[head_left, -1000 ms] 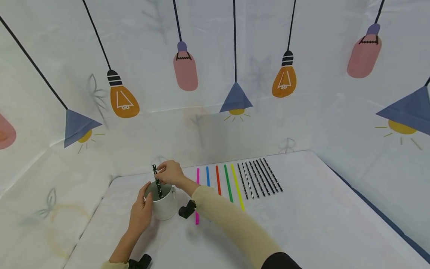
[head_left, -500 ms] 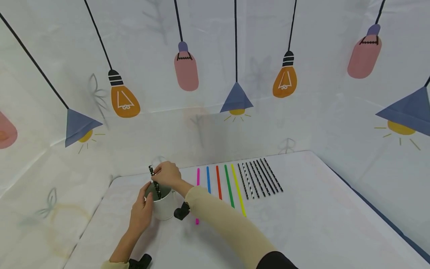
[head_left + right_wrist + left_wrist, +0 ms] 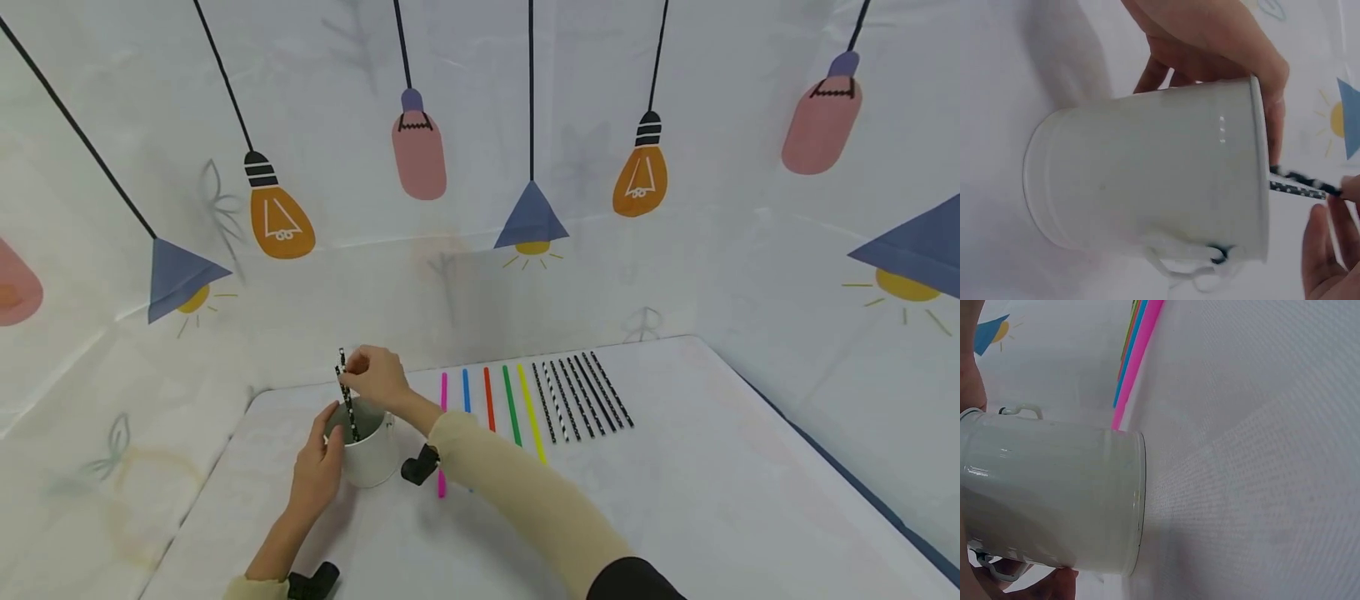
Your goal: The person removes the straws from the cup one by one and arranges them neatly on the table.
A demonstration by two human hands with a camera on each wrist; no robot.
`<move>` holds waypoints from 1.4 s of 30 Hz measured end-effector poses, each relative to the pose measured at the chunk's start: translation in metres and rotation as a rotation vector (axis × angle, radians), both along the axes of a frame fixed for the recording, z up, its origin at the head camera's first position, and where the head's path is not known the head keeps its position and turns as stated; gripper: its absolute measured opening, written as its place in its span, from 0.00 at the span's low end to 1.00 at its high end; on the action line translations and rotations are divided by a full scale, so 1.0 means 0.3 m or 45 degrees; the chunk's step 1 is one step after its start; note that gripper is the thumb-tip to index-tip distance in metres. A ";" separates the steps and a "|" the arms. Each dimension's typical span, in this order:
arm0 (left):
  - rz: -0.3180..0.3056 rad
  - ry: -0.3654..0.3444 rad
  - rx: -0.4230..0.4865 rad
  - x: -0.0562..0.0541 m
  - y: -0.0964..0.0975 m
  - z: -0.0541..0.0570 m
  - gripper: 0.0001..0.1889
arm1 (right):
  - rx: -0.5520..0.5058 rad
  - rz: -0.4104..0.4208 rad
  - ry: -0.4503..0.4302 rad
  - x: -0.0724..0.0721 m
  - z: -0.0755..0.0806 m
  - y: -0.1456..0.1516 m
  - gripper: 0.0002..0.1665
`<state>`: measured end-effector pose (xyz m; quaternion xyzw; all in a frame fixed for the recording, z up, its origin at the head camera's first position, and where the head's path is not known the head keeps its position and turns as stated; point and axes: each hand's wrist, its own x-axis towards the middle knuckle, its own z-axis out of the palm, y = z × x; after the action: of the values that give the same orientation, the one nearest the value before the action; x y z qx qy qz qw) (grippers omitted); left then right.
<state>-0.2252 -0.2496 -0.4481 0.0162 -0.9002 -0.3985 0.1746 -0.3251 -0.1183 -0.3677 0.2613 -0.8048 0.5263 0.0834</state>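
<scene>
A white enamel bucket (image 3: 371, 463) with small side loops stands upright at the table's back left. My left hand (image 3: 315, 477) grips its left side, fingers and thumb around it near the rim. Over its opening, my right hand (image 3: 379, 377) pinches a black-and-white patterned straw (image 3: 1324, 186) near its upper end, the lower part inside the bucket. A second dotted black straw (image 3: 1299, 191) leans out of the bucket right beside it. Their lower ends are hidden by the bucket wall in the right wrist view.
Right of the bucket lie pink (image 3: 442, 483), blue (image 3: 467, 388), red (image 3: 490, 400), green (image 3: 512, 404) and yellow (image 3: 532, 414) straws, partly under the right forearm. Further right several black-and-white straws (image 3: 583, 396) lie in a row. A lamp-printed sheet (image 3: 465, 292) stands behind the table.
My right hand first shifts left, then moves slightly up and right. The straw it pinches now rises above the other one, and the two show apart. The left hand and bucket stay put.
</scene>
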 end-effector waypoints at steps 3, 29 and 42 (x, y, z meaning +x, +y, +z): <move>-0.012 0.001 0.015 -0.004 -0.003 -0.007 0.26 | -0.261 0.042 0.042 -0.006 0.041 0.018 0.02; -0.136 0.016 -0.038 -0.011 -0.034 0.013 0.27 | -0.560 0.106 -0.272 -0.065 0.244 0.620 0.21; -0.285 -0.027 -0.097 -0.018 -0.042 0.072 0.25 | -0.317 -0.084 -0.201 -0.090 0.181 0.953 0.21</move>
<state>-0.2306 -0.2623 -0.4264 -0.0868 -0.9126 -0.3810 0.1201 -0.3521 0.1676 -0.3133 0.1800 -0.7456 0.6379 0.0689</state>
